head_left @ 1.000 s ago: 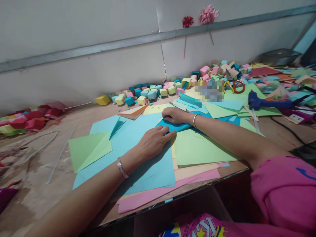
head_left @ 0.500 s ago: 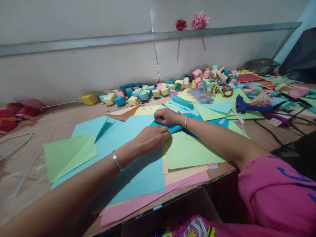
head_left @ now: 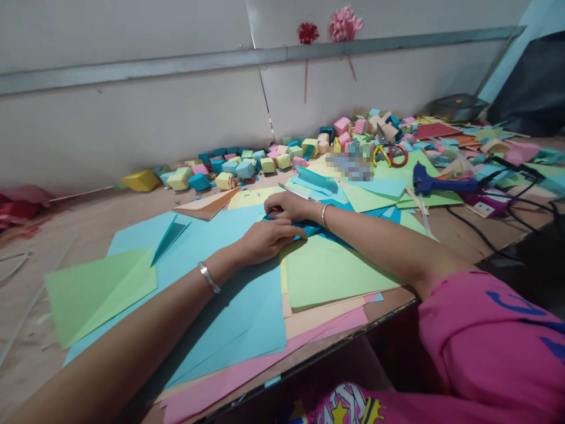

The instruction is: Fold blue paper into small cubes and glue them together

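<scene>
A folded piece of dark blue paper point(head_left: 314, 231) lies under and between my two hands. My left hand point(head_left: 265, 240) has its fingers pressed together on the near edge of this paper. Just beyond it, my right hand point(head_left: 289, 207) has curled fingers on the paper's far left part. Both hands cover much of the paper, so the exact fold is hidden. Beneath my left forearm spreads a large light blue sheet point(head_left: 229, 312), and a pale green sheet point(head_left: 335, 271) lies to its right. Behind my right hand rests a slim grey blade-like tool point(head_left: 293, 192).
Many small paper cubes point(head_left: 245, 169) line the wall. Scissors point(head_left: 391, 154) lie at the back right, near a blue glue gun point(head_left: 445, 184) with black cables point(head_left: 481, 238). A folded green sheet point(head_left: 101, 288) is at left. The table edge point(head_left: 353, 330) runs close to me.
The view has shifted a little, so things appear slightly further left. Both hands stay at the dark blue paper, with the left hand's fingers slightly closer to the right hand.
</scene>
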Motion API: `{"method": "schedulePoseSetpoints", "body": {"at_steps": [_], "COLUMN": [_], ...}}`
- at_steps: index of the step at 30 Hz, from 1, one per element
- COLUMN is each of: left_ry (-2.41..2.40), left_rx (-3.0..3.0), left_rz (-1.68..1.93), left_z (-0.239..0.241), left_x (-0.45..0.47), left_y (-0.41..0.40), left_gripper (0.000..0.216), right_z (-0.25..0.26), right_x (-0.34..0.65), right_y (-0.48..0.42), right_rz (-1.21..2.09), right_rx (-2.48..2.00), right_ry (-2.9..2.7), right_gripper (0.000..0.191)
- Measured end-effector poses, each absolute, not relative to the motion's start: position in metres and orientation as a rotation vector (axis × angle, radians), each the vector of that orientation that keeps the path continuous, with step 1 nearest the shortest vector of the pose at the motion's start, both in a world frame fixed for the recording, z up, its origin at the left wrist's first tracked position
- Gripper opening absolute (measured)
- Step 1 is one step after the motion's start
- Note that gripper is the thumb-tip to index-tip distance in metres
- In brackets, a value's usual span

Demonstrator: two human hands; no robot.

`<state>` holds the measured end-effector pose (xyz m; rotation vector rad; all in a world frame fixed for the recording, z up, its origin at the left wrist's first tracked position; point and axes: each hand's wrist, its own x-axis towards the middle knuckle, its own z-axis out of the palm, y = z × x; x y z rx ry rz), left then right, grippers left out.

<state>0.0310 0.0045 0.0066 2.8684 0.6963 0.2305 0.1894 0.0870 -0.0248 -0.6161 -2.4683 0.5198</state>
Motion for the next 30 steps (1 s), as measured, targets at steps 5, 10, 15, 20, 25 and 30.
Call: {"method": "schedulePoseSetpoints", "body": {"at_steps": [5,10,15,20,25,30], "left_ry": [0.718,0.776,0.812,0.814,0.961,1.049], "left_rx": [2.918,3.042,3.156,3.167,3.191,3.150], "left_rz": [0.215,0.031,-0.141,-0.159,-0.111,-0.046], "left_z": [0.008,0.012,0.018,0.015,0.005,0.000], "left_x": [0.037,0.046,0.055,0.057,0.053,0.052], "left_y": [0.002,0.001,-0.003,-0.006,-0.013,-0.018], "left_gripper": [0.038,0.045,0.061,0.064,0.059,0.051], "right_z": [-0.021,-0.019,-0.022,-0.025,-0.022,-0.018], "right_x": [0.189,0.189,0.187,0.186,0.187,0.186], "right_y": [0.084,0.082,0.084,0.087,0.082,0.078], "right_rz": [0.491,0.504,0.490,0.531,0.622,0.475], "right_rx": [-0.677,-0.732,-0.712,-0.701,-0.703,-0.707], "right_ry": [-2.487,-2.491,-2.489,-2.453,-2.399,-2.474], "right_gripper": [0.009,0.011,0.010,0.011,0.005,0.009]}}
